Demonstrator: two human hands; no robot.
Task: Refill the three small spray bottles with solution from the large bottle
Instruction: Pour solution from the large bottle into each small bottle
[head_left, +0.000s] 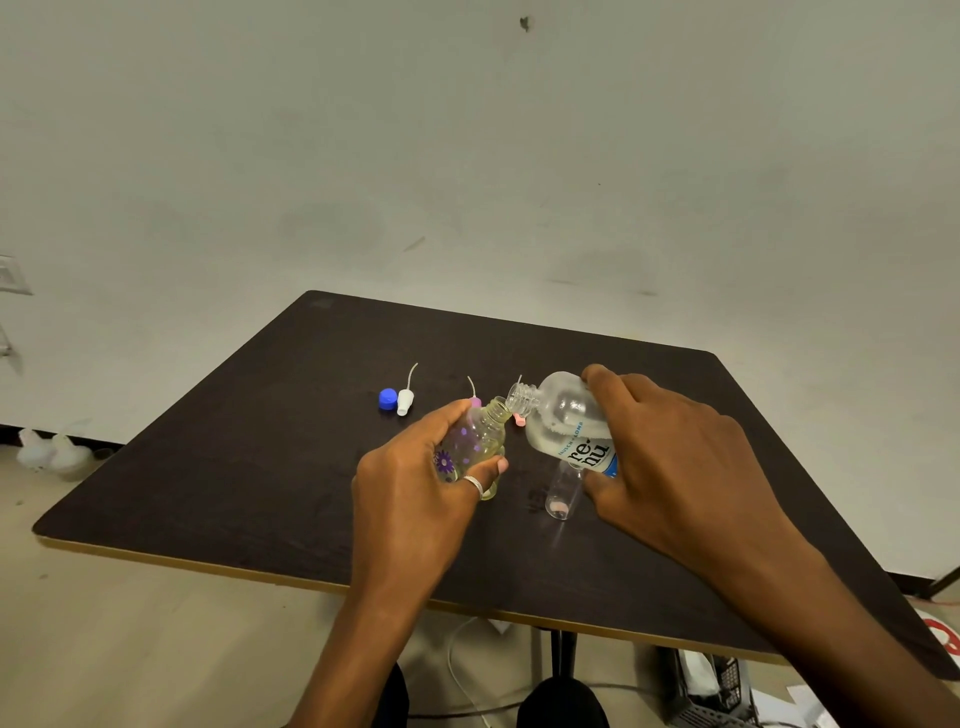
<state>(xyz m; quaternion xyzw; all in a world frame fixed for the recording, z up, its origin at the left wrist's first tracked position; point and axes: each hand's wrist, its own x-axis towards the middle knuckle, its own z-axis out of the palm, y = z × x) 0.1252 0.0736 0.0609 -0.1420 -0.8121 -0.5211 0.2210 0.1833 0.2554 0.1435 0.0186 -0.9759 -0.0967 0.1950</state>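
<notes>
My left hand (415, 483) grips a small clear bottle (480, 436) with purple flower prints, tilted with its open neck up and to the right. My right hand (670, 457) holds the large clear "renu" bottle (566, 421) tipped leftward, its open mouth just above the small bottle's neck. A second small clear bottle (561, 491) stands on the dark table (260, 467) below the large bottle. A white spray head (405, 400) with its tube lies beside a blue cap (387, 399). A pink spray head (475, 400) and another pink one (519, 420) lie partly hidden behind the bottles.
The table's front edge runs near my forearms. White bags (52, 452) sit on the floor at the left. A cable (457, 670) and a dark basket (711, 686) lie on the floor under the table.
</notes>
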